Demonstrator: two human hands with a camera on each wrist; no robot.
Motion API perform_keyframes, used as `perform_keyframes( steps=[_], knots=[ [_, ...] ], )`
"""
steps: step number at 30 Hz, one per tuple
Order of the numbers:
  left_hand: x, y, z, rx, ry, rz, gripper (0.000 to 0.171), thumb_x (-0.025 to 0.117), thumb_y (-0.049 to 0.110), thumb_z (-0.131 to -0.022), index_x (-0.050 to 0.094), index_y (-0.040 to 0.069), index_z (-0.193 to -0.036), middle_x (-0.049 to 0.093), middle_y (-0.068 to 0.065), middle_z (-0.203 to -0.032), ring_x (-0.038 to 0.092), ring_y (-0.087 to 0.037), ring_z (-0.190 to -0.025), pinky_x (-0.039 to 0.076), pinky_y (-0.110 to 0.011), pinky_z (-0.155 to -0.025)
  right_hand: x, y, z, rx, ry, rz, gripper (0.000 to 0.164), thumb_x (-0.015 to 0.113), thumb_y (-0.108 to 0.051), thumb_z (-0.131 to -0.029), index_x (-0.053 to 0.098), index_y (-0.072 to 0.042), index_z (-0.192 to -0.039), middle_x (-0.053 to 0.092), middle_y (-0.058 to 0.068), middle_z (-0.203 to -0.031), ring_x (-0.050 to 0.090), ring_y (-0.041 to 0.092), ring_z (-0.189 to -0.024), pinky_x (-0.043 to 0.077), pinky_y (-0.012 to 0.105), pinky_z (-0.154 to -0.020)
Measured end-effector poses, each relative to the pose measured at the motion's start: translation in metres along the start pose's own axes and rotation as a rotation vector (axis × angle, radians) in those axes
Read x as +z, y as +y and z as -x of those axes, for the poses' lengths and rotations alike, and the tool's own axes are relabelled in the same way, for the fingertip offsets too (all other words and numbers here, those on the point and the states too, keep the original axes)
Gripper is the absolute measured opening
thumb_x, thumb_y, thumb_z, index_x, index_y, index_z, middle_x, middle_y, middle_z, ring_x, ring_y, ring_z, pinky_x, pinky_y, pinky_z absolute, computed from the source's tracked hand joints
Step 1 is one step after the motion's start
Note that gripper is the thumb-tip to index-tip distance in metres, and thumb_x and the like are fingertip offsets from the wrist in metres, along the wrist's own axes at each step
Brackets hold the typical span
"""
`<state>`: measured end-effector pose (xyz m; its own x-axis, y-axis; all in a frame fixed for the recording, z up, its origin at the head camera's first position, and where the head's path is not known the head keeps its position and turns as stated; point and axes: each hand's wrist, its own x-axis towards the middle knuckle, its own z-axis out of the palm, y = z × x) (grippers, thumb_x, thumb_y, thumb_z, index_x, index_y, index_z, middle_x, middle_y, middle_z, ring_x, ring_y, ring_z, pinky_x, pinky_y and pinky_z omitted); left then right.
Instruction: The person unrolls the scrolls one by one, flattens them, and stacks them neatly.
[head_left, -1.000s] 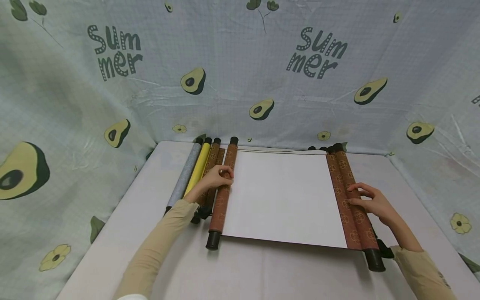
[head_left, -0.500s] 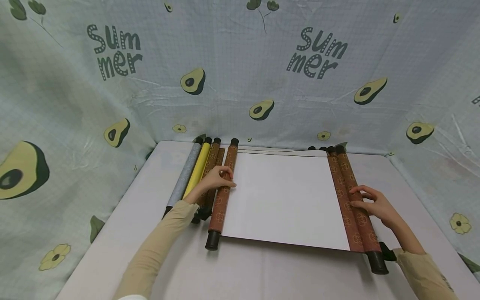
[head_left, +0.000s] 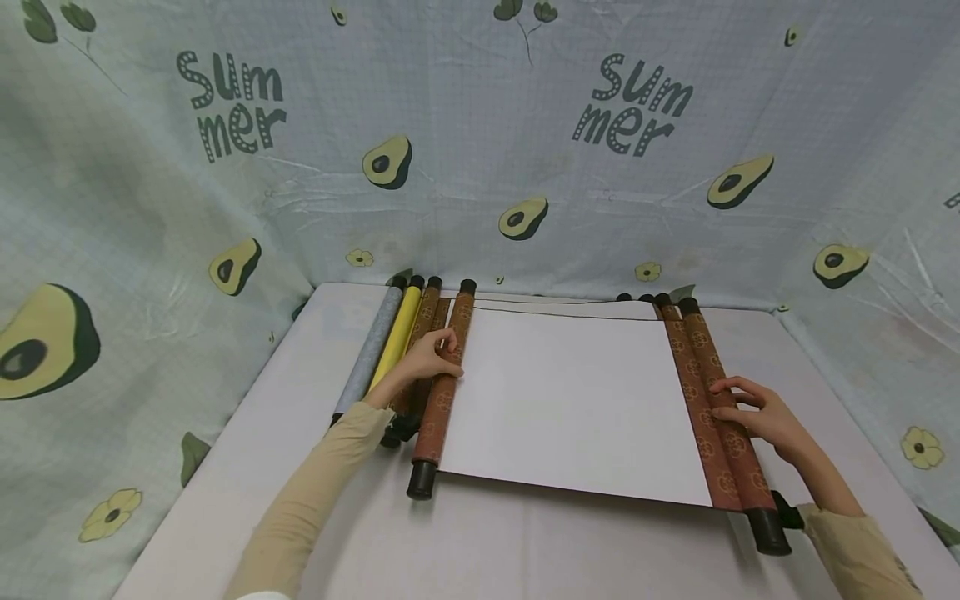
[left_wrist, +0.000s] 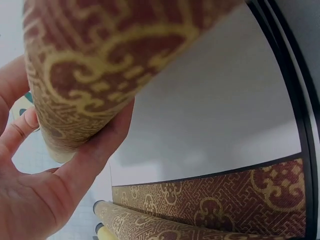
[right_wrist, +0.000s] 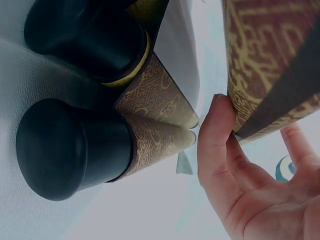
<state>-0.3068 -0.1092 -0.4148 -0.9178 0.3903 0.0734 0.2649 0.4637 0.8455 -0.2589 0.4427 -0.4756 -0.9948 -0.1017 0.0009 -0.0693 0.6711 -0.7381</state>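
A hanging scroll with a white sheet [head_left: 570, 400] and reddish-brown patterned ends is stretched between both hands, its near edge casting a shadow on the table. My left hand [head_left: 429, 357] grips the left roll [head_left: 435, 429], thumb on the sheet side; in the left wrist view the roll [left_wrist: 105, 60] lies between thumb and fingers. My right hand [head_left: 765, 421] holds the right roll [head_left: 742, 458] beside a patterned strip [head_left: 697, 400]; the right wrist view shows fingers and thumb around this roll [right_wrist: 270, 65]. Under it lies another scroll, mostly hidden, its brocade strip [left_wrist: 215, 200] showing.
To the left lie rolled scrolls: a brown one [head_left: 424, 317], a yellow one [head_left: 397, 333] and a grey-blue one [head_left: 371, 354]. Black end caps [right_wrist: 55, 150] of lower rolls stick out near the right hand. Avocado-print cloth [head_left: 465, 125] hangs behind the white table [head_left: 525, 550].
My right hand has moved right and nearer with the right roll, and the left roll has shifted slightly left. The white sheet spans a little wider, showing more of the lower scroll's far edge.
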Motion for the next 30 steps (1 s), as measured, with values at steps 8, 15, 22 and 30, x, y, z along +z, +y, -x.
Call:
perform_keyframes(
  steps=[8, 15, 22, 30],
  knots=[
    [-0.003, 0.001, 0.006, 0.005, -0.002, 0.005, 0.030, 0.069, -0.004, -0.067, 0.042, -0.001, -0.080, 0.035, -0.004, -0.067, 0.027, -0.014, -0.053, 0.026, -0.025, -0.052, 0.001, 0.019, -0.003, 0.019, 0.017, 0.060, 0.042, 0.064, -0.038, -0.080, 0.051, -0.022, -0.116, 0.042, 0.004, -0.123, 0.047, 0.017, -0.096, 0.047, 0.033, -0.057],
    [-0.006, 0.001, 0.008, 0.002, -0.033, 0.003, 0.020, 0.065, -0.001, -0.073, 0.053, -0.003, -0.089, 0.052, -0.013, -0.089, 0.038, -0.016, -0.065, 0.033, -0.027, -0.060, 0.000, 0.034, -0.003, 0.015, 0.003, 0.083, 0.048, 0.061, -0.043, -0.080, 0.047, -0.021, -0.121, 0.040, 0.009, -0.126, 0.044, 0.031, -0.105, 0.048, 0.037, -0.060],
    [-0.008, 0.002, 0.009, -0.036, -0.058, -0.012, 0.015, 0.061, 0.005, -0.080, 0.062, -0.005, -0.090, 0.062, -0.017, -0.090, 0.044, -0.012, -0.065, 0.037, -0.024, -0.060, -0.003, 0.030, 0.000, 0.021, -0.009, 0.082, 0.050, 0.060, -0.046, -0.080, 0.047, -0.021, -0.121, 0.039, 0.011, -0.126, 0.045, 0.030, -0.102, 0.048, 0.037, -0.060],
    [-0.007, 0.000, 0.011, -0.050, -0.034, -0.025, 0.013, 0.067, 0.007, -0.076, 0.062, -0.003, -0.083, 0.061, -0.012, -0.078, 0.045, -0.011, -0.062, 0.037, -0.024, -0.058, -0.007, 0.030, 0.002, 0.027, -0.013, 0.059, 0.050, 0.061, -0.045, -0.080, 0.048, -0.020, -0.121, 0.038, 0.008, -0.128, 0.042, 0.030, -0.106, 0.048, 0.037, -0.061]
  ],
)
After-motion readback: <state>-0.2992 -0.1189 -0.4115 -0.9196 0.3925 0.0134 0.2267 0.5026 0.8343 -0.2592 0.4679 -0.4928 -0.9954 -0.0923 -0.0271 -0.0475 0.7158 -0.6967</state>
